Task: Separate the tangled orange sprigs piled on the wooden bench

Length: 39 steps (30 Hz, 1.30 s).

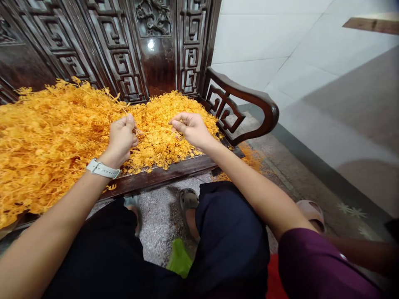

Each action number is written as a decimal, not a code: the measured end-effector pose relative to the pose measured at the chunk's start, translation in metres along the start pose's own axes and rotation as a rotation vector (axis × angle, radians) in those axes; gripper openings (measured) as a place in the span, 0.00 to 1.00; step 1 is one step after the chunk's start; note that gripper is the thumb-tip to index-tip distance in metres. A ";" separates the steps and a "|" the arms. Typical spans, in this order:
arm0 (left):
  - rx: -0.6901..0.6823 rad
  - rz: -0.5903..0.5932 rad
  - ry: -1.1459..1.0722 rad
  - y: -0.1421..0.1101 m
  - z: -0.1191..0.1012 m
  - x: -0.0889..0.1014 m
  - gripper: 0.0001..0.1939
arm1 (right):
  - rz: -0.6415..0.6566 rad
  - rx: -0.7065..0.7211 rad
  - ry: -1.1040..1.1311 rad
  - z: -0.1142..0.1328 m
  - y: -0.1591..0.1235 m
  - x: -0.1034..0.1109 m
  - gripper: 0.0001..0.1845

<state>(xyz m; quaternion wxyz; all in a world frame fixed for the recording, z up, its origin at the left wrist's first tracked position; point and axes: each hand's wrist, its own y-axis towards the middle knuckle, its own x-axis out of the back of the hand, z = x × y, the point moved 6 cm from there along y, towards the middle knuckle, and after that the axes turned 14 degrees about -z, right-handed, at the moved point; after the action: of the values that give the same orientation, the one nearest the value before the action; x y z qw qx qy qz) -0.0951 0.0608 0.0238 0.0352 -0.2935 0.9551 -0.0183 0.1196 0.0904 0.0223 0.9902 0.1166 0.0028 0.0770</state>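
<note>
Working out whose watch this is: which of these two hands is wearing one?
The left hand wears the white-strapped wristwatch; the wrist of the right hand is bare.

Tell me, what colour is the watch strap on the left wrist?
The watch strap is white, and it shows best in the head view.

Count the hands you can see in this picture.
2. The left hand is closed on the orange strands of the heap, and the right hand is just beside it above the heap. Another person's forearm enters at the right edge; its hand is out of view.
</note>
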 end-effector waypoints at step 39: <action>0.133 0.095 -0.197 -0.016 -0.009 -0.018 0.07 | 0.393 -0.183 -0.055 -0.040 -0.018 -0.020 0.20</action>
<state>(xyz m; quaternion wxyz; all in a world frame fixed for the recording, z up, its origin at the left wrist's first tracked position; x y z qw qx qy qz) -0.0722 0.0571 0.0351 0.1492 -0.2453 0.9565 -0.0509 0.1012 0.0796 -0.0208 0.9623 0.0265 -0.0543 0.2652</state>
